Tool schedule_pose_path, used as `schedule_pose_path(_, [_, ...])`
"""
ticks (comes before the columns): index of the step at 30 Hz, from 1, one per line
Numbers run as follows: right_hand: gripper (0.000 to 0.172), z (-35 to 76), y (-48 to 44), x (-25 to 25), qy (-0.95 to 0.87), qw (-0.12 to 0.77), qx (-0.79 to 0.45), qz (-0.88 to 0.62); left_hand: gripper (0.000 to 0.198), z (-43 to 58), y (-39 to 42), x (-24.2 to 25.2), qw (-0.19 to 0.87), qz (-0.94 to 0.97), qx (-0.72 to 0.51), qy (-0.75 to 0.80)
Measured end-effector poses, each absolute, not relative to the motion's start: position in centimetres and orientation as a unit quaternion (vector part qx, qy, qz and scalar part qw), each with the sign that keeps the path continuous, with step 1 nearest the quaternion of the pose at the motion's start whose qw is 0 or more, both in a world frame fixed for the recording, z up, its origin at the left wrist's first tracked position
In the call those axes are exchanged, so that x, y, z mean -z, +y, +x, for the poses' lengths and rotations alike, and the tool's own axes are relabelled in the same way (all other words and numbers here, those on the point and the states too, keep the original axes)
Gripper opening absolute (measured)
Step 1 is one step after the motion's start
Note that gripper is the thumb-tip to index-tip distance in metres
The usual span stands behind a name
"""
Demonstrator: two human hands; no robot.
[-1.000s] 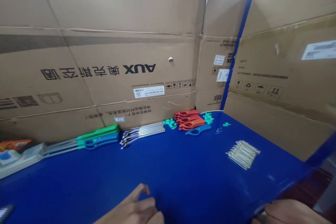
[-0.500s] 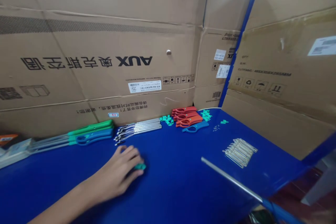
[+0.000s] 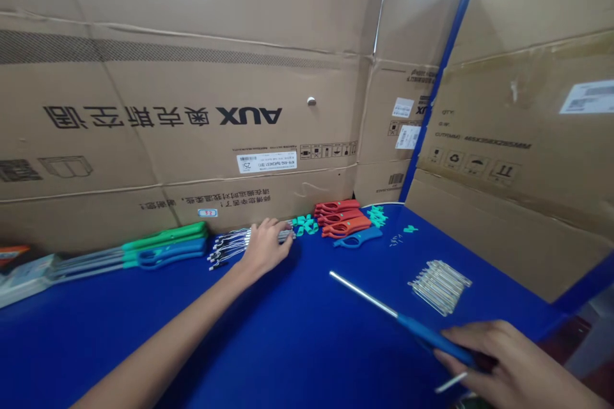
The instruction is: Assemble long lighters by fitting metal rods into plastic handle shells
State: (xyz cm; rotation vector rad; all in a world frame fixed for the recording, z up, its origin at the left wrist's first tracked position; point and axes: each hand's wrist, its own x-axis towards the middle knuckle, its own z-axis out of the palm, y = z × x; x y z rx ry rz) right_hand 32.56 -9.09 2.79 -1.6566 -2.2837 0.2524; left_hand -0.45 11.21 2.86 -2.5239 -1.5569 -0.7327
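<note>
Blue plastic handle (image 3: 425,332) with a steel tube (image 3: 364,297) sitting clenched in the right hand (image 3: 508,364), left hand (image 3: 265,248) resting half-curled on wired metal rods (image 3: 230,246), grip unclear, above a blue table (image 3: 119,307)

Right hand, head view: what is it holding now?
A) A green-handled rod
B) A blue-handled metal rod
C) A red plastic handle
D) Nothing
B. The right hand grips a blue-handled metal rod, with the shaft reaching out ahead of the hand.
</note>
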Motion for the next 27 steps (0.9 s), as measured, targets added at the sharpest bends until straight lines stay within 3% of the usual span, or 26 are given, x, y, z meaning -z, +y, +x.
schedule_pose_path(2, [0.029,30.3,-7.4,-3.1,-0.826,0.102,-0.084,-0.547,0.024,-2.3,8.4,-3.5,0.031,-0.845,0.244,-0.476])
schedule_pose_path(6, [0.026,23.9,-2.7,-3.3,-0.893,0.095,0.002,-0.439,0.033,-5.5,2.5,-4.0,-0.026,-0.915,0.202,-0.349])
schedule_pose_path(9, [0.032,18.7,1.0,-3.5,-0.926,0.086,-0.017,-0.368,0.019,-7.5,-0.1,-3.3,-0.083,-0.912,0.115,-0.384])
schedule_pose_path(12, [0.042,14.7,3.3,-3.7,-0.933,0.07,-0.092,-0.342,0.02,-9.2,-0.7,-2.2,-0.106,-0.889,0.09,-0.437])
schedule_pose_path(17, [0.019,11.6,3.2,-2.8,-0.926,0.097,-0.157,-0.328,0.014,-10.4,-0.5,-1.2,-0.109,-0.876,0.097,-0.46])
schedule_pose_path(22, [0.017,11.5,1.8,-1.6,-0.938,0.098,-0.087,-0.321,0.014,-10.4,-1.0,-1.3,-0.091,-0.892,0.088,-0.434])
schedule_pose_path(27, [0.016,11.7,1.2,-1.7,-0.951,0.116,0.008,-0.287,0.025,-10.6,-1.5,-2.6,-0.063,-0.903,0.063,-0.42])
